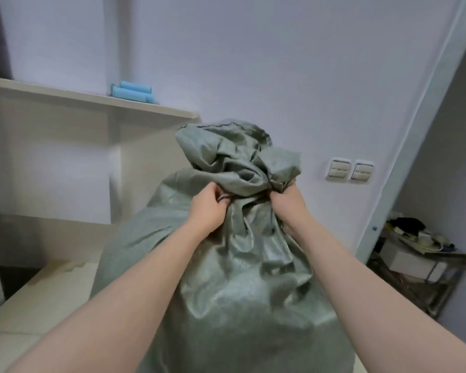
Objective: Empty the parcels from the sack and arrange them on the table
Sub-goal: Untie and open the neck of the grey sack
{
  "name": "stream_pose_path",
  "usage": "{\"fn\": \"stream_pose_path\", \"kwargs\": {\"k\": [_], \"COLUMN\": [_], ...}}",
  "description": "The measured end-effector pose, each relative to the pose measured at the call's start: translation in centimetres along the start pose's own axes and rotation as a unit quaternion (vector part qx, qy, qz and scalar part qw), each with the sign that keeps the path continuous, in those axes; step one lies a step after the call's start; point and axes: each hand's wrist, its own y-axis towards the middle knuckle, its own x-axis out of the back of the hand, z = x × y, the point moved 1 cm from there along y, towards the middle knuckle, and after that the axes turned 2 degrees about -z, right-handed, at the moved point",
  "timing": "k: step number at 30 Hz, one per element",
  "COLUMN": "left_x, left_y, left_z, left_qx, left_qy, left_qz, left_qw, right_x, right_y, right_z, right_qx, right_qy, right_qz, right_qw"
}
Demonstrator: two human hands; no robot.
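Note:
A large grey-green woven sack (226, 286) stands full and upright in front of me, its top gathered into a crumpled neck. My left hand (209, 208) grips the bunched fabric on the left of the neck. My right hand (289, 204) grips the fabric on the right side, fingers buried in the folds. The sack's mouth is closed in a twist above my hands. No parcels are visible; whatever is inside is hidden by the fabric. The pale table (24, 300) lies under and to the left of the sack.
A light wooden shelf (92, 99) runs along the wall at the left, with two blue rolls (133, 93) on it. Wall switches (350, 169) sit to the right of the sack. A metal rack (420, 265) with boxes and clutter stands at the far right.

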Motion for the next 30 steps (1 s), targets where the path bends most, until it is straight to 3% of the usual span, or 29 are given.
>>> {"fn": "stream_pose_path", "kwargs": {"k": [3,5,8,10,12,14,15,17,19,20,23,26,30], "left_x": [-0.3,-0.3,-0.4,-0.6,-0.8,-1.0,-1.2,-1.6,-1.8,-1.8,-1.7,-0.9,-0.9], "left_y": [-1.3,-1.3,0.2,1.5,2.9,4.3,4.9,6.2,7.6,8.3,10.3,11.8,11.7], "left_z": [3.2,3.3,2.0,1.1,0.8,0.9,1.1,1.9,2.8,3.2,4.4,6.1,9.2], "left_qx": [0.190,0.252,0.219,0.181,0.165,0.166,0.173,0.197,0.229,0.241,0.256,0.263,0.328], "left_qy": [0.041,0.033,0.038,0.021,0.045,0.091,0.106,0.126,0.142,0.156,0.185,0.189,0.253], "left_qz": [0.040,0.030,-0.053,-0.095,-0.100,-0.096,-0.093,-0.089,-0.084,-0.084,-0.143,-0.181,0.007], "left_qw": [0.980,0.967,0.974,0.979,0.980,0.977,0.975,0.968,0.959,0.954,0.938,0.929,0.910], "right_x": [-1.0,-1.3,-0.8,0.2,1.6,2.8,3.2,4.1,5.0,5.3,5.3,4.0,1.0], "right_y": [0.0,0.0,-0.2,-0.3,-0.4,0.0,0.8,3.0,5.4,6.5,9.2,11.2,13.3], "right_z": [-4.3,-5.3,-4.5,-3.3,-1.8,-0.8,-0.6,-0.9,-2.3,-3.2,-5.3,-6.5,-8.3], "right_qx": [-0.069,-0.049,-0.018,0.024,0.036,0.011,0.001,-0.012,-0.010,-0.008,-0.020,-0.038,-0.068], "right_qy": [-0.197,-0.293,-0.396,-0.423,-0.407,-0.327,-0.281,-0.197,-0.209,-0.250,-0.344,-0.360,-0.421], "right_qz": [0.062,0.068,0.085,0.161,0.264,0.307,0.269,0.097,-0.050,-0.065,-0.004,0.049,0.131], "right_qw": [0.976,0.952,0.914,0.892,0.874,0.894,0.921,0.976,0.977,0.966,0.939,0.931,0.895]}}
